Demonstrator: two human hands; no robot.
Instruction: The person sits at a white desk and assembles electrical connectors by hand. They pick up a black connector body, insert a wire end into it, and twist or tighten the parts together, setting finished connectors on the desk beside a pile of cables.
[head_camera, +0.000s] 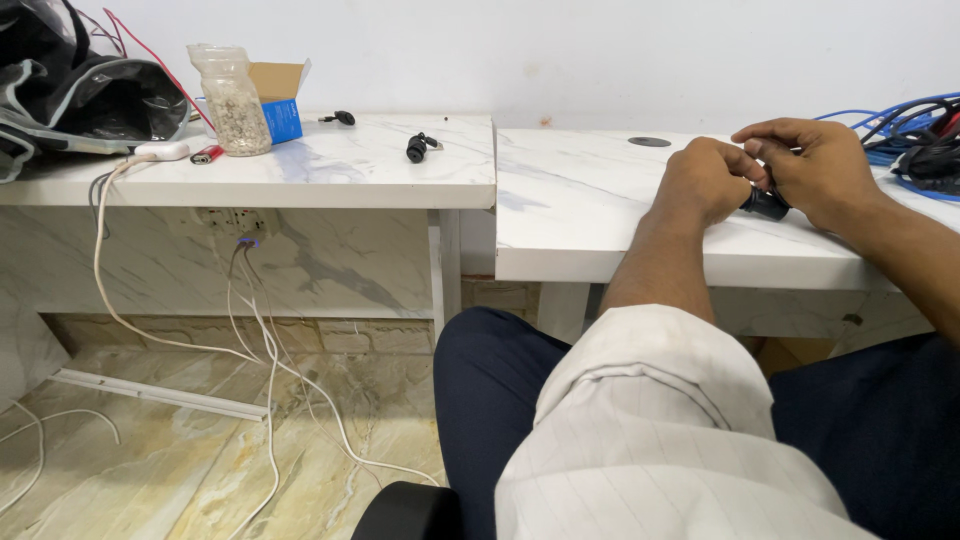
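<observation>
Left hand (705, 180) curled into a fist, right hand (815, 165) closed; both pinch one small black cylindrical part (766, 204) between them, resting on the white marble-patterned desk (590, 215). Just right of the right hand: tangle of blue and black cables (915, 135). Well left of both hands: similar small black cylinder (417, 148), clear plastic jar of pale grains (233, 100).

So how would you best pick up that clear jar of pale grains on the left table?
Take the jar around its narrower neck, just under the mouth, coming from the front or the right. It stands upright, and a cardboard box sits close behind it, with a lighter at its left base.
</observation>
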